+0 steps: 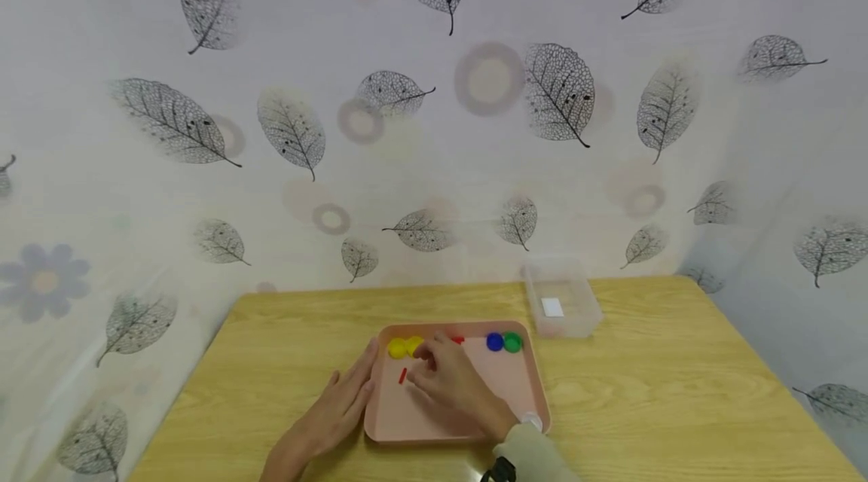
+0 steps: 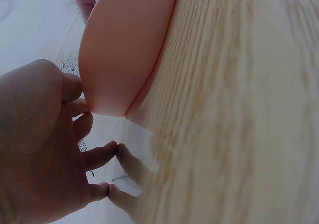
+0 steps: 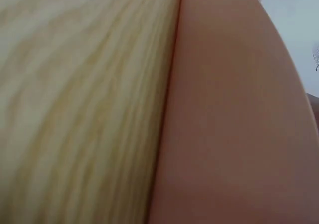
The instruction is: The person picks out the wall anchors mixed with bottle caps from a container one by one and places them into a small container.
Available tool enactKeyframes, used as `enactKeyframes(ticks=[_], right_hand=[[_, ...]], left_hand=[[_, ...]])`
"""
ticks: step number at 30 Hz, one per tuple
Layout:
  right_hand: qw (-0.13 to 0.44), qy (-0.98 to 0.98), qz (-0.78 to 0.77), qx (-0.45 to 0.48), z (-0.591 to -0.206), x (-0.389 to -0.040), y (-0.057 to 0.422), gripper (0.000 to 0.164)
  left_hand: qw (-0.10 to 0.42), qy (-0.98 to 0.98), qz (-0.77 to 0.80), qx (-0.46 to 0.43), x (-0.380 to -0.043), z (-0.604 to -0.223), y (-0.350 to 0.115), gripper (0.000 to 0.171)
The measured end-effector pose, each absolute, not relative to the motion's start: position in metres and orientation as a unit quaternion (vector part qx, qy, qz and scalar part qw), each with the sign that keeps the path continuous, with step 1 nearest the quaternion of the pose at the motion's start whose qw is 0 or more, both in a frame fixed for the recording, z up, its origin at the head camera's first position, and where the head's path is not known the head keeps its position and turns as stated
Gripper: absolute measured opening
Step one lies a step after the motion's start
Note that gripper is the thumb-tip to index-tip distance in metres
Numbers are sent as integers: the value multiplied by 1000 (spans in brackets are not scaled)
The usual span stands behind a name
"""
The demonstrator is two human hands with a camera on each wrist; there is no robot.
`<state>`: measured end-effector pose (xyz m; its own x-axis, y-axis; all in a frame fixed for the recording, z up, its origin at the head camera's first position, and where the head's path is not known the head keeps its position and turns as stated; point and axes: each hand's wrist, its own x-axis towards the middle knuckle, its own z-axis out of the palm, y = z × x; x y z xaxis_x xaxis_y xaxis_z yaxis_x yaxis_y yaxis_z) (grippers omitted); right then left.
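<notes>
A pink tray (image 1: pixel 475 433) lies on the table. My left hand (image 1: pixel 335 403) rests against its left side with the fingers mostly straight; in the left wrist view, fingertips touch the tray wall and the table. Over the tray's middle is my right hand (image 1: pixel 450 376), its fingers bent; whether they pinch anything is hidden. Just left of those fingers lies a small red stick (image 1: pixel 403 376). Yellow round pieces (image 1: pixel 397 349) sit at the tray's back left. Another red piece (image 1: pixel 458 340) shows partly behind the right hand. Blue (image 1: pixel 495 342) and green round pieces (image 1: pixel 512 342) lie side by side at back right.
A clear plastic box (image 1: pixel 566 305) with a white label stands behind the tray's right corner. Something white and round (image 1: pixel 531 419) shows by the right wrist. The wooden table (image 1: pixel 644 392) meets a leaf-patterned cloth (image 1: pixel 434 166) at the back.
</notes>
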<state>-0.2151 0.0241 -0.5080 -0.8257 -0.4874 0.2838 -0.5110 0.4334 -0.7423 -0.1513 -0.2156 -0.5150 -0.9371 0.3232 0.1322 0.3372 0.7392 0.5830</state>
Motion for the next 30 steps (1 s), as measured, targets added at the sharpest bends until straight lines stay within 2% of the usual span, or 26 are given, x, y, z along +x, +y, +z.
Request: enactKeyframes(ticks=[5, 18, 30], right_hand=[[-17, -855, 428, 290, -512, -215, 18, 24], [-4, -873, 390, 292, -519, -212, 1, 22], [-29, -884, 380, 271, -512, -209, 3, 20]], left_hand=[[0, -932, -318, -175, -150, -514, -214, 57], [15, -935, -311, -168, -146, -514, -214, 57], [8, -935, -313, -168, -147, -510, -208, 57]])
